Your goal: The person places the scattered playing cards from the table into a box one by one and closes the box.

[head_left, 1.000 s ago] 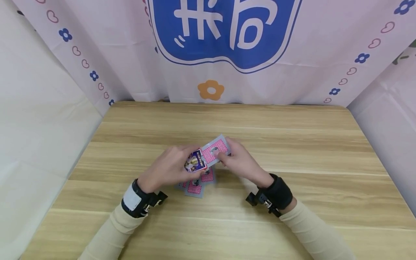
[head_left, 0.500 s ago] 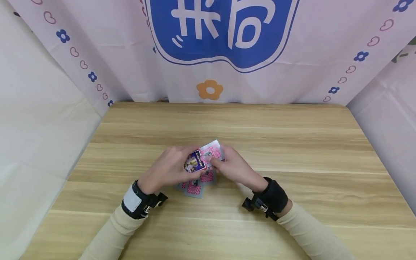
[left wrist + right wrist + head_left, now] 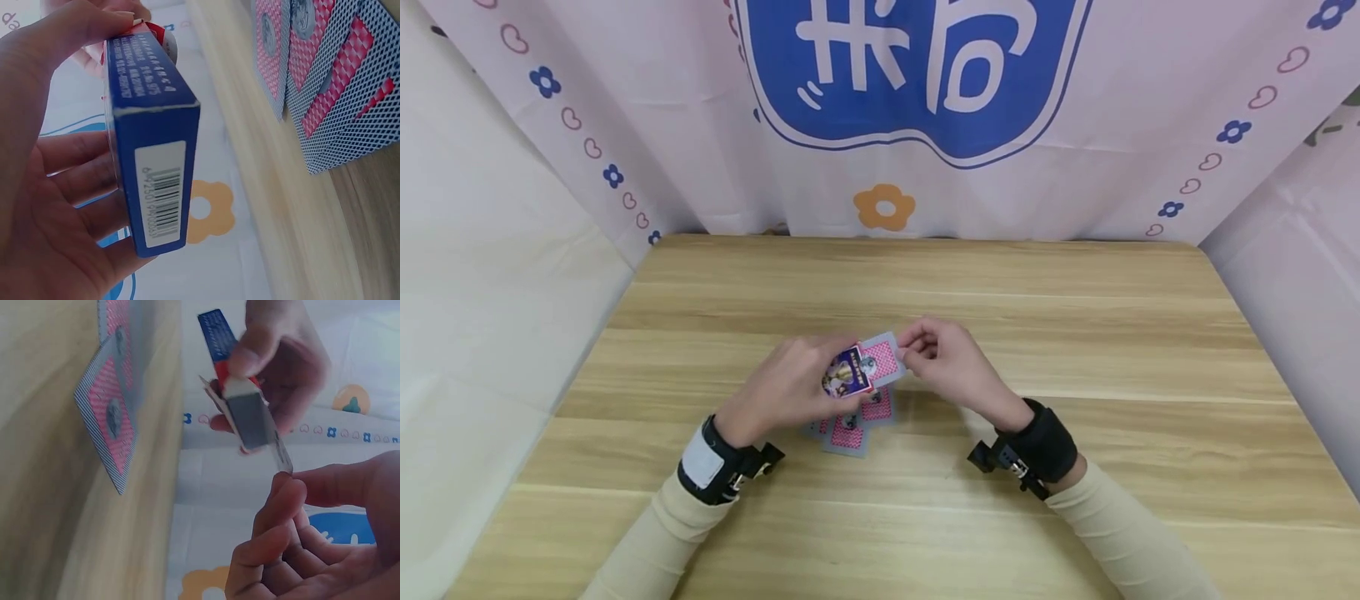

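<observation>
My left hand (image 3: 790, 379) grips a blue playing card box (image 3: 847, 372) by its sides, held above the table. Its barcode end faces the left wrist camera. From the box's right end juts a playing card (image 3: 881, 358) with a pink checked back and pale border. At that card's outer edge, my right hand (image 3: 951, 367) pinches with thumb and forefinger; the other fingers are curled, as the right wrist view shows. Below the box several playing cards (image 3: 847, 437) lie overlapping on the table, backs up, partly hidden by the left hand and box.
The wooden table (image 3: 1075, 333) runs back to a white printed curtain (image 3: 700, 167) with a blue emblem. White cloth hangs at both sides. A black wrist strap with a camera sits on each forearm.
The card has slid further into the box. My right hand first moved left with it, then drew back right to the card's outer edge. The left hand has barely moved.
</observation>
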Motion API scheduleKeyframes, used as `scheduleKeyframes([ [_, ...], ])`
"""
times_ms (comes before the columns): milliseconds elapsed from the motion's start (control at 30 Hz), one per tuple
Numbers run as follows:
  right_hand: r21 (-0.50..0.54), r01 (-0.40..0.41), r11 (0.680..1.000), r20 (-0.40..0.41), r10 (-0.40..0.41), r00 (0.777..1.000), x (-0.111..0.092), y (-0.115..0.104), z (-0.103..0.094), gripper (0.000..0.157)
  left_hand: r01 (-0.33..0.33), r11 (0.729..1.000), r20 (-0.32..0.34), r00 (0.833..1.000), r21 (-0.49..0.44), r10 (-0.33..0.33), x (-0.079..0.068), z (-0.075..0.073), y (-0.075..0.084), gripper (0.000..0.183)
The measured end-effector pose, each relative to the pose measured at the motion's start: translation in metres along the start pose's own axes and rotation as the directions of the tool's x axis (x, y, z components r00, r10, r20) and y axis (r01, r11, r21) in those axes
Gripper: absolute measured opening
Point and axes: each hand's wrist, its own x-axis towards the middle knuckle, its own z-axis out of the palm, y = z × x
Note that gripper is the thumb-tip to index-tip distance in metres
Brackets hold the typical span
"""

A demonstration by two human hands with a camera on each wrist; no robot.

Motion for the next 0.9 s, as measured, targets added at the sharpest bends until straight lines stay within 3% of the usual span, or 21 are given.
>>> scheduleKeyframes([
  [100,-0.004,0.009,1.000,0.009,-0.009,1.000,-0.001,-0.002,0.008,0.006,-0.018,1.000,-0.009,1.000,-0.001,0.018,-0.001,0.000,0.000,0.061],
  [233,0.022,-0.006,1.000,0.030,0.006,1.000,-0.008,-0.026,0.008,0.007,-0.033,0.999,-0.017,0.999,0.002,0.033,-0.002,0.000,0.000,0.061],
  [333,0.050,-0.016,0.999,0.046,0.014,0.999,-0.010,-0.030,0.006,0.009,-0.035,0.999,-0.012,0.999,-0.005,0.035,-0.003,-0.001,0.000,0.062],
  [500,0.097,-0.013,0.995,0.060,0.007,0.998,-0.003,-0.005,0.012,0.008,-0.036,0.999,-0.008,0.999,-0.013,0.036,-0.003,-0.002,0.001,0.062],
  [733,0.168,0.013,0.986,0.131,-0.035,0.991,-0.002,0.001,0.022,0.004,-0.055,0.998,0.008,0.998,0.000,0.055,-0.002,-0.002,0.008,0.066],
  [900,0.171,-0.022,0.985,0.128,0.000,0.992,-0.001,0.003,0.024,0.006,-0.053,0.999,0.005,0.999,-0.005,0.053,-0.003,-0.001,0.010,0.065],
])
